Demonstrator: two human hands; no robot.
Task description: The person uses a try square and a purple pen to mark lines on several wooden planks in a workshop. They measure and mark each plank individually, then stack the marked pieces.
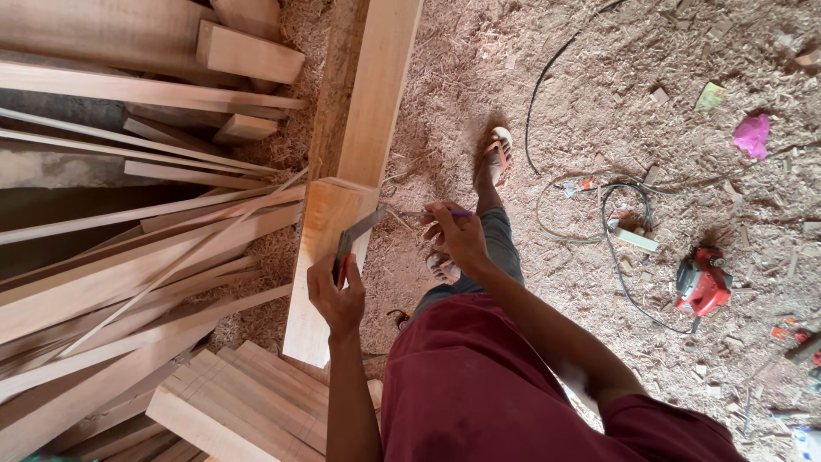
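1. A pale wooden plank (329, 257) stands in the centre of the frame, its long axis running from the lower centre up toward the top edge, tilted slightly to the right. A second, longer plank (376, 85) lies beyond it on the same line and reaches the top of the frame.
2. The left hand (336, 295), at centre, has its fingers curled tight around the red stock of a try square (355, 238). The square's metal blade points up and to the right, lying across the near plank's right edge.
3. The right hand (457, 233), just right of centre, pinches a thin pencil (432, 214) between thumb and fingertips. The pencil lies almost level, its tip pointing left toward the square's blade and the plank's edge.
4. A dark red garment covers the person's body at the bottom centre. One foot in a sandal (499, 154) shows above the right hand.
5. A red power tool (701, 282) sits at the right of the frame, with a black cable (616, 257) looping to its left.
6. A crumpled pink scrap (753, 135) lies at the upper right, and a small green slip (710, 96) just left of it.
7. Loose boards and thin strips (128, 257) are stacked across the whole left side.
8. The floor (599, 68) is covered with sawdust and wood shavings.
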